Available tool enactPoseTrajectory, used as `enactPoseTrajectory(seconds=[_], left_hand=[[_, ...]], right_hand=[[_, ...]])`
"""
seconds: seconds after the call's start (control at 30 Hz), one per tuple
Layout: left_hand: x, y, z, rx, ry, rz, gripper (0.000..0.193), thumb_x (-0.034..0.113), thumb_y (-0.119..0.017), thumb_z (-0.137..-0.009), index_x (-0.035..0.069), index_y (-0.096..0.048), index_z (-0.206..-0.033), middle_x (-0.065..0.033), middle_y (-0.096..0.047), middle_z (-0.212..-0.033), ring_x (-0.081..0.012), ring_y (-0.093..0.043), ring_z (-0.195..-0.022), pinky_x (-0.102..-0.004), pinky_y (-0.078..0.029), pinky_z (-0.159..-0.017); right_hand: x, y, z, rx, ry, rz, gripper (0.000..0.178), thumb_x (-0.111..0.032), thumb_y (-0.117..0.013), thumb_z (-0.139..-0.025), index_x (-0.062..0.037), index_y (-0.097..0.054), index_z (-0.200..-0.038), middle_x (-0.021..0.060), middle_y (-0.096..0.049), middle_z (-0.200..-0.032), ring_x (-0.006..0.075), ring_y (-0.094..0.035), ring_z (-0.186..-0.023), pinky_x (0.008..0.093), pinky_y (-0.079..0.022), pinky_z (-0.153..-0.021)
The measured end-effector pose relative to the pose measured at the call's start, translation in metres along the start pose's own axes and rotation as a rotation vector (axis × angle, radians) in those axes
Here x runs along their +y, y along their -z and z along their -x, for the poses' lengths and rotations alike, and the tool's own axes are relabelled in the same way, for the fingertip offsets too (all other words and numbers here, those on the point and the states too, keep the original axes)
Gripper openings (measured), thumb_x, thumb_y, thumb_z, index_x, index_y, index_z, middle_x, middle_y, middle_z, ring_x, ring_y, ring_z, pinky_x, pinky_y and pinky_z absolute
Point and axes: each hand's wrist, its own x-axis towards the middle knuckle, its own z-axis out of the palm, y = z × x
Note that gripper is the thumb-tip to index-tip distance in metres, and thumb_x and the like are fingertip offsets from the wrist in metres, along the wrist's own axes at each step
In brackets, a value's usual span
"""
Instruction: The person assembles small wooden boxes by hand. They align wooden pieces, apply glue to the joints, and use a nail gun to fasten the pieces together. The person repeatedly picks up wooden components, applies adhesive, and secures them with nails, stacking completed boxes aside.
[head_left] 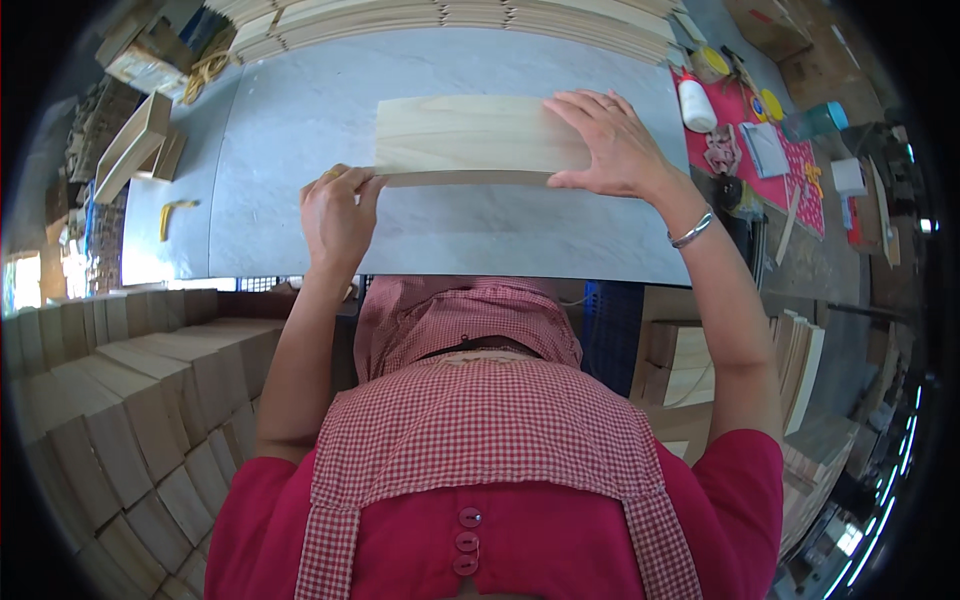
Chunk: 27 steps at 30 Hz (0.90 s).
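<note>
A pale rectangular wooden piece [470, 135] lies crosswise on the grey marbled tabletop [450, 235], showing a flat grained top and a narrow front side. Whether it is hollow I cannot tell. My left hand [340, 210] is closed, its thumb and fingers pinching the piece's near left corner. Across the right end stretches my right hand [615, 145], with the thumb at the near edge and the fingers over the top toward the far edge, gripping the piece.
Stacked thin wooden boards [450, 15] line the table's far edge. Open wooden frames [140, 145] and a yellow strip [175, 215] lie left. A white glue bottle [696, 103] stands on a pink cloth [735, 100] at right. Piled wooden blocks [130, 430] fill the lower left.
</note>
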Motion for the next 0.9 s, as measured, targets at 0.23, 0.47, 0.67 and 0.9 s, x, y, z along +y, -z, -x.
enactPoseTrajectory(seconds=[0.23,0.47,0.67,0.9], left_hand=[[-0.002,0.001,-0.003,-0.027,0.0,-0.013,0.015,0.02,-0.074,-0.088,0.005,-0.076,-0.089,-0.0049,-0.072,-0.082,-0.0231,-0.068,-0.079,-0.0379,-0.046,-0.082],[0.007,0.008,-0.007,-0.038,0.023,-0.032,0.017,0.018,-0.075,-0.087,0.002,-0.077,-0.09,-0.0111,-0.074,-0.085,-0.0246,-0.07,-0.076,-0.0369,-0.051,-0.075],[0.014,0.01,-0.007,-0.068,0.063,0.007,0.017,0.013,-0.076,-0.086,-0.002,-0.077,-0.095,-0.0156,-0.073,-0.085,-0.0247,-0.07,-0.074,-0.0351,-0.053,-0.069],[0.013,0.006,-0.007,-0.067,0.062,0.012,0.017,0.011,-0.076,-0.085,-0.003,-0.076,-0.095,-0.0158,-0.071,-0.083,-0.0246,-0.069,-0.072,-0.035,-0.051,-0.068]], right_hand=[[0.012,0.005,0.065,0.215,-0.474,-0.303,0.019,-0.016,-0.074,-0.086,-0.0014,-0.069,-0.098,0.0133,-0.068,-0.091,0.0275,-0.069,-0.085,0.037,-0.054,-0.075],[-0.014,-0.015,0.083,0.188,-0.53,-0.319,0.012,-0.015,-0.071,-0.086,-0.0042,-0.068,-0.084,0.0106,-0.068,-0.083,0.0314,-0.067,-0.074,0.0431,-0.052,-0.067],[-0.013,-0.008,0.077,0.156,-0.51,-0.28,0.015,-0.016,-0.072,-0.086,-0.003,-0.068,-0.08,0.0115,-0.066,-0.079,0.0322,-0.065,-0.073,0.0432,-0.051,-0.067],[0.009,-0.013,0.077,0.155,-0.437,-0.475,0.013,-0.009,-0.073,-0.085,0.0009,-0.068,-0.077,0.012,-0.064,-0.07,0.0253,-0.058,-0.058,0.036,-0.044,-0.057]])
